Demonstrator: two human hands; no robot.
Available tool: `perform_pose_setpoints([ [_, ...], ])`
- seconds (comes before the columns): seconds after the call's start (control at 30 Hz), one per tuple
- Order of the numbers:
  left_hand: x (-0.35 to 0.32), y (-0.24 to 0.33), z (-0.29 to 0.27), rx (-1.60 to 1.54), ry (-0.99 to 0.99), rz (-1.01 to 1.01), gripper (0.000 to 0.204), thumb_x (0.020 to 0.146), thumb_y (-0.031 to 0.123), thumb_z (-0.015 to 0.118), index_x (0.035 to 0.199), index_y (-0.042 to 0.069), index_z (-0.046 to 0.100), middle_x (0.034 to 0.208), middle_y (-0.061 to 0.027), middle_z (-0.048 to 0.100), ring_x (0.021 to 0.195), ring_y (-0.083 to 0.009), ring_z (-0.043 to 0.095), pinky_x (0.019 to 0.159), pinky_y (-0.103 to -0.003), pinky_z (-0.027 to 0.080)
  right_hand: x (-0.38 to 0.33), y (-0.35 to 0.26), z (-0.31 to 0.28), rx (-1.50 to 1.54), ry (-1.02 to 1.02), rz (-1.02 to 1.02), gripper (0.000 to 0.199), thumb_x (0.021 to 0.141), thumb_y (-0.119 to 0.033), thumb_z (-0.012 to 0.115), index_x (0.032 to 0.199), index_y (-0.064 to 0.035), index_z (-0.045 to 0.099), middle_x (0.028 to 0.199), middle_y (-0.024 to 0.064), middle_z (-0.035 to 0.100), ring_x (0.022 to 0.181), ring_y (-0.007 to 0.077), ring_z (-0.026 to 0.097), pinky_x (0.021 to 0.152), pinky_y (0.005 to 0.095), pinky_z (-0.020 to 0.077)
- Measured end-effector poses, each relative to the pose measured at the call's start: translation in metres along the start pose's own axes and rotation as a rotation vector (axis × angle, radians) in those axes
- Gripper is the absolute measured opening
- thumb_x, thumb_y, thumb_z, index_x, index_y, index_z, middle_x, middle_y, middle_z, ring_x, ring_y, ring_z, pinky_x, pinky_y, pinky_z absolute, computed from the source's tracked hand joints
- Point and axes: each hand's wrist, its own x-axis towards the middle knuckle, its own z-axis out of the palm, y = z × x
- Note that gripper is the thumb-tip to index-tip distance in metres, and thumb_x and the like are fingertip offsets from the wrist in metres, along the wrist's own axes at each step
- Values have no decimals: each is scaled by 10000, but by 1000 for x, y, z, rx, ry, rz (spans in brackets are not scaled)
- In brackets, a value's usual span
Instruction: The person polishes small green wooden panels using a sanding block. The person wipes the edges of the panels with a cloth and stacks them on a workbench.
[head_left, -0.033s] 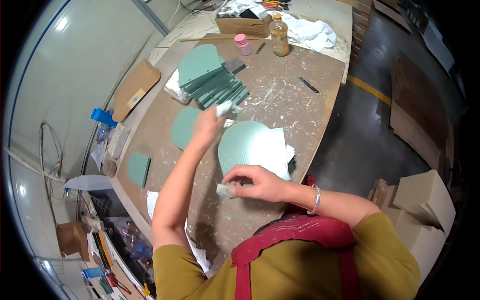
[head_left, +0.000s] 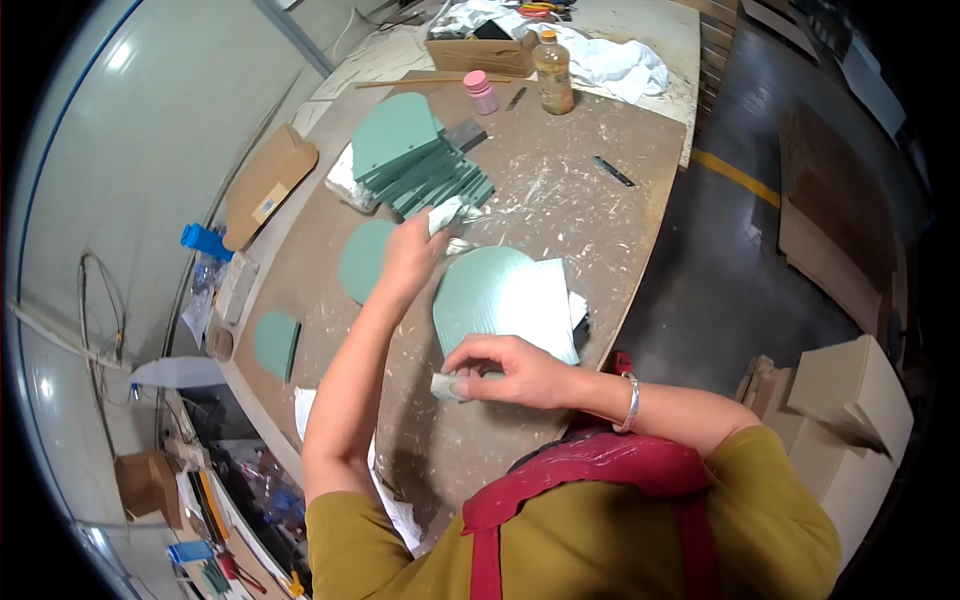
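My left hand is closed around a crumpled whitish cloth, just in front of a stack of green panels. Pinched between the thumb and fingers of my right hand is a small pale folded piece, perhaps cloth or an abrasive pad; its kind is unclear. Between my hands lies a round-ended green panel, glossy with reflected light. My right hand hovers by its near edge. Another green panel lies partly behind my left forearm, and a smaller one rests at the table's left edge.
Behind the stack stand a pink jar and a bottle with an orange cap. A dark cutter-like tool lies on the worktable at the right. Cardboard boxes stand beyond my right elbow.
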Motion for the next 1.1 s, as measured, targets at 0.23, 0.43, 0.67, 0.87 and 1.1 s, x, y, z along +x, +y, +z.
perform_pose_setpoints([
  [0.23,31,30,14,377,-187,83,320,893,336,686,1048,57,662,1105,-206,668,1031,-377,639,842,-453,506,-2,-1,-1,-1,-4,-5,313,917,-263,708,1073,0,640,938,69,591,817,161,555,777,312,480],
  [0.43,26,41,43,319,-286,639,282,833,247,740,1030,61,662,981,-146,659,948,-376,628,812,-455,503,-1,-2,1,-237,-38,-71,315,907,-218,707,1124,-2,636,992,97,603,843,202,599,773,330,505],
  [0.67,-13,88,65,178,-485,1016,292,759,193,758,1010,89,649,1038,-98,632,1001,-319,606,852,-434,481,-5,5,6,-187,2,-67,351,889,-296,688,1073,-1,639,969,137,609,856,266,618,775,379,506],
  [0.87,14,70,84,250,-361,982,304,748,133,723,1026,81,610,1041,-108,598,1015,-333,573,861,-448,472,-6,-4,3,-177,6,1,382,894,-315,690,1098,5,643,970,130,593,851,251,599,771,375,494],
  [1.1,45,1,42,311,-36,295,200,894,180,641,1022,26,644,1020,-173,649,996,-414,607,834,-488,490,-5,-4,3,-199,-25,-10,375,916,-309,682,1113,8,638,937,110,577,842,231,570,763,353,476],
])
